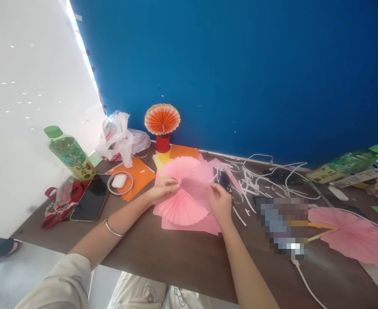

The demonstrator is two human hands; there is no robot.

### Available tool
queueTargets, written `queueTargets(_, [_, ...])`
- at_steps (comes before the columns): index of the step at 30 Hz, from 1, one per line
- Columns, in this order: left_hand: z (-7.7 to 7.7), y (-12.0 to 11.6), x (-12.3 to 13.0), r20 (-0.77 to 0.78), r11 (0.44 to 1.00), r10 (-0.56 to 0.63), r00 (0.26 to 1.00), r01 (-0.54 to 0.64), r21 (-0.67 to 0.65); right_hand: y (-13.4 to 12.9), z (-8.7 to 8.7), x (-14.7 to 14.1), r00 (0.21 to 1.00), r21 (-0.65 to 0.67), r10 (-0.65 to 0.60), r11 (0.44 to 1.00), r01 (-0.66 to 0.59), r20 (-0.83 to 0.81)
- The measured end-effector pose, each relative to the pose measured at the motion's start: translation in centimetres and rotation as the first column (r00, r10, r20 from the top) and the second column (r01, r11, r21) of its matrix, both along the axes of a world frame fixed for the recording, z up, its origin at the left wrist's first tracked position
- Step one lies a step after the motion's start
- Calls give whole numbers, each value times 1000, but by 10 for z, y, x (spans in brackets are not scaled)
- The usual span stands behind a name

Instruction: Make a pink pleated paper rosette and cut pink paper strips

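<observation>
A pink pleated paper fan (184,210) is spread almost into a round in front of me. My left hand (166,191) pinches it at its centre, where the folds meet. Just off its right side, my right hand (220,201) has thumb and fingers pressed together. Whether they grip the fan's edge or some small thing, I cannot make out. Under the fan lie flat pink paper sheets (192,227), partly covered by it.
Behind stands an orange paper fan (162,119) in a red base (162,143). A green-capped bottle (71,154), phone (90,199) and earphone case (119,181) are left. White paper strips (248,182), cables, a second phone (281,225) and another pink fan (353,234) lie right.
</observation>
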State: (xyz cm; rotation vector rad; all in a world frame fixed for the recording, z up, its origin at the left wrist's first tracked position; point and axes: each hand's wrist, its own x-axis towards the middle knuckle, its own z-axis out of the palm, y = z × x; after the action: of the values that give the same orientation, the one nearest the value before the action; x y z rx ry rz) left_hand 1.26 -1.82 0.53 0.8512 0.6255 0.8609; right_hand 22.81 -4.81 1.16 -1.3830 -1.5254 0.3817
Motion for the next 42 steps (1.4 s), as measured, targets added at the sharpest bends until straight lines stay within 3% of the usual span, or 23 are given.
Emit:
queueTargets(2, [-3,3,-1,-73,999,-27,997,30,40,-1,2,-5,995,-15,63,998,-65,-75])
queueTargets(5, [-5,5,-2,-136,995,-51,989,63,81,-2,4,-10,984,-26,47,998,-52,-169])
queueTargets(8, [-3,4,-3,-176,993,-56,983,73,90,-4,7,-11,974,92,46,995,-26,-224])
queueTargets(13, [-4,3,-3,-214,991,-110,971,125,57,-10,15,-8,992,340,10,939,-52,124])
queueTargets(18, [-4,3,-4,-253,985,-128,959,153,81,-11,17,-7,938,380,-13,916,-128,347])
queueTargets(26, [0,8,-15,-323,989,50,945,-2,148,-9,12,-9,877,381,-65,914,-139,476])
queueTargets(35, [-3,8,-10,-268,971,226,936,-196,135,-13,12,-17,833,385,-65,905,-183,549])
queueTargets(42, [3,5,-9,-249,967,246,937,-220,130,-16,14,-20,765,301,-10,923,-241,643])
